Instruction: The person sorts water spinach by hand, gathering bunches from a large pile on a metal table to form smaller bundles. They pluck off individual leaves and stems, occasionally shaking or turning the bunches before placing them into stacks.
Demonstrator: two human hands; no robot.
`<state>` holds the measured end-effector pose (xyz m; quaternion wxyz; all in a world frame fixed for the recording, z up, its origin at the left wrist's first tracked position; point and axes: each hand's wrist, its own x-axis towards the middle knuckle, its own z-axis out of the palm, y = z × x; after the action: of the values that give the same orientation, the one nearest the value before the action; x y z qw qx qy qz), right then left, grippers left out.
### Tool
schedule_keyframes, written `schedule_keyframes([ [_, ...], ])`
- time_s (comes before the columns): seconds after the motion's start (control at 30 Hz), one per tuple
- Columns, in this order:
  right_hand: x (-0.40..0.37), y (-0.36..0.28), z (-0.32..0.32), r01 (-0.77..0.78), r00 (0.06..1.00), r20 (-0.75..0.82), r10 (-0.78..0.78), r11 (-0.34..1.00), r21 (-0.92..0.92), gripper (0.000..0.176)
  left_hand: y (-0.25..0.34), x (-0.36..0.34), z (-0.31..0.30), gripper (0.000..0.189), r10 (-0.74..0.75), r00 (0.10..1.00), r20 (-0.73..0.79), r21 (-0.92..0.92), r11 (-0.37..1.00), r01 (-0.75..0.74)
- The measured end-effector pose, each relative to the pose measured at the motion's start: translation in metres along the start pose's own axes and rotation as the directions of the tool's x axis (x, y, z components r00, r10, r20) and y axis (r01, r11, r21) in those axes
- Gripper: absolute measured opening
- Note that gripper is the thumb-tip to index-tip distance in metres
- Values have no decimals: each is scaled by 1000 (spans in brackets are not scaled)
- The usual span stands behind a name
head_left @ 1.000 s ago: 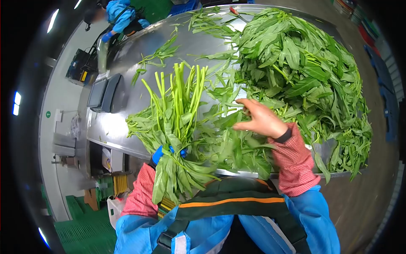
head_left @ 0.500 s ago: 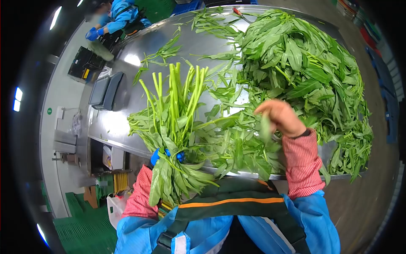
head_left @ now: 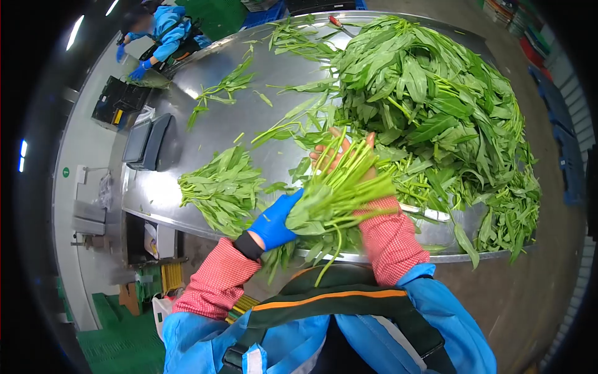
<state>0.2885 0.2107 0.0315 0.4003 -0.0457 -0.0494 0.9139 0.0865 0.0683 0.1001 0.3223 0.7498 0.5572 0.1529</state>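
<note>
My left hand (head_left: pixel 274 223), in a blue glove, is closed around the leafy part of a bunch of water spinach (head_left: pixel 342 190) above the table's front. The bunch's stems point up and right across my bare right hand (head_left: pixel 330 156). That hand is palm up with its fingers spread, partly hidden behind the stems. Another bunch of water spinach (head_left: pixel 224 187) lies on the metal table (head_left: pixel 193 140) to the left. A large heap of water spinach (head_left: pixel 430 93) covers the right side.
A grey box-like device (head_left: pixel 146 142) stands at the table's left edge. A red-handled tool (head_left: pixel 336 22) lies at the far edge. Something flat and pale (head_left: pixel 427 213) lies near my right sleeve. A co-worker (head_left: pixel 165 34) in blue stands beyond the far left corner.
My left hand has moved right and up with the bunch, whose stems have tipped from upright toward the right. My right hand has moved left and now lies behind the stems.
</note>
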Motion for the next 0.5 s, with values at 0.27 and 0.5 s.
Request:
schedule_keyframes([
  [0.27,0,-12,-31,62,989,138,-50,995,-80,99,-38,22,13,96,90,987,135,68,993,-100],
  [0.5,3,-10,-41,119,993,27,-119,993,6,94,-29,28,-32,109,-53,995,-90,-527,850,-2],
])
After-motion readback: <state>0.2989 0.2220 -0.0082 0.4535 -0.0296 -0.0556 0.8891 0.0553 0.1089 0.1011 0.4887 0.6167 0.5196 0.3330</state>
